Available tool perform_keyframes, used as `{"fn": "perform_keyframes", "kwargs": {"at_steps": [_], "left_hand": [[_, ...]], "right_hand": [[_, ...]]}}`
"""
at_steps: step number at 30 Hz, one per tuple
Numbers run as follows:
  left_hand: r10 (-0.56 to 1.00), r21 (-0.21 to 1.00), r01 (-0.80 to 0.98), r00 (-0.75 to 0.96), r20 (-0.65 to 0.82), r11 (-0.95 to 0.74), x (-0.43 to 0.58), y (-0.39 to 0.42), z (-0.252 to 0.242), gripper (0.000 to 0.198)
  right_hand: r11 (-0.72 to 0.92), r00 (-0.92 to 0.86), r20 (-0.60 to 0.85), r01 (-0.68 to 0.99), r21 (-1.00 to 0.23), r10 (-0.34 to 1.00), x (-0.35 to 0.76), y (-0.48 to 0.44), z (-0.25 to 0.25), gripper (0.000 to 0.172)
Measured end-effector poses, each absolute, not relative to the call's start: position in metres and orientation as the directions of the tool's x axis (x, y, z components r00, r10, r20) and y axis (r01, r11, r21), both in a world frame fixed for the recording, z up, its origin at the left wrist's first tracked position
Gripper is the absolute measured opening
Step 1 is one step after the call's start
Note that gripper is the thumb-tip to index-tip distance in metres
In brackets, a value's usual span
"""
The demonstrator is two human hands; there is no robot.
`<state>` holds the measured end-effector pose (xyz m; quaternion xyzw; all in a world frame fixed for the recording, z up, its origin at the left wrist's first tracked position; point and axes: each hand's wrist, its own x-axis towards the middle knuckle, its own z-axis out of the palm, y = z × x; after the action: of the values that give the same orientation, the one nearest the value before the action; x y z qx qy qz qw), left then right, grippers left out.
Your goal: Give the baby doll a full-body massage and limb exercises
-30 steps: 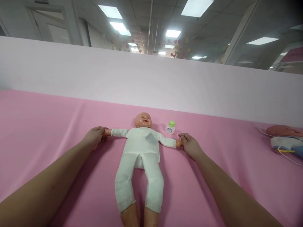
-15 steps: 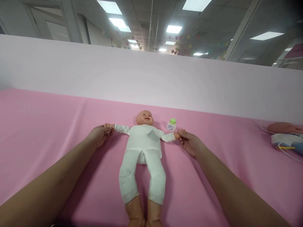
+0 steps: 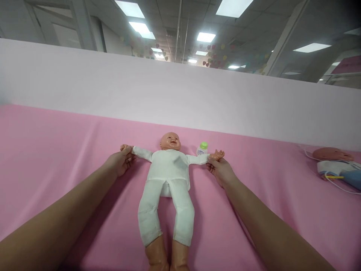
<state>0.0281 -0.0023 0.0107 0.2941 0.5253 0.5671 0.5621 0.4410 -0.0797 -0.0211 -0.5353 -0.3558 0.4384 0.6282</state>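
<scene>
A baby doll (image 3: 168, 177) in a white one-piece suit lies on its back on the pink cloth (image 3: 56, 150), arms spread, bare feet toward me. My left hand (image 3: 120, 162) grips the doll's arm at the wrist on the left. On the right, the doll's other wrist is pinched in my right hand (image 3: 218, 168). A small white bottle with a green cap (image 3: 202, 148) stands just behind that arm, close to my right hand.
A second doll (image 3: 332, 160) with a blue garment and thin cables lies at the far right edge of the cloth. A tall pale partition (image 3: 180, 94) runs along the back of the pink surface.
Both hands have lifted the doll's arms upward toward its head; the doll's small hands now stick out above my fingers. The right arm now partly covers the bottle.
</scene>
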Motion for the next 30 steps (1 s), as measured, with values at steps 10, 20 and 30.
{"fn": "perform_keyframes", "kwargs": {"at_steps": [10, 20, 30], "left_hand": [[0.897, 0.737, 0.566, 0.009, 0.443, -0.37, 0.074, -0.062, 0.033, 0.024], [0.624, 0.133, 0.643, 0.64, 0.448, -0.754, 0.085, -0.06, 0.019, 0.053], [0.726, 0.352, 0.638, 0.551, 0.412, -0.684, 0.085, -0.063, 0.018, 0.046]], "right_hand": [[0.309, 0.213, 0.498, 0.567, -0.764, 0.841, 0.392, -0.112, 0.004, 0.033], [0.583, -0.411, 0.599, 0.804, -0.117, 0.687, 0.367, -0.119, -0.011, 0.046], [0.659, -0.426, 0.649, 0.736, -0.157, 0.63, 0.362, -0.121, 0.0, 0.039]]}}
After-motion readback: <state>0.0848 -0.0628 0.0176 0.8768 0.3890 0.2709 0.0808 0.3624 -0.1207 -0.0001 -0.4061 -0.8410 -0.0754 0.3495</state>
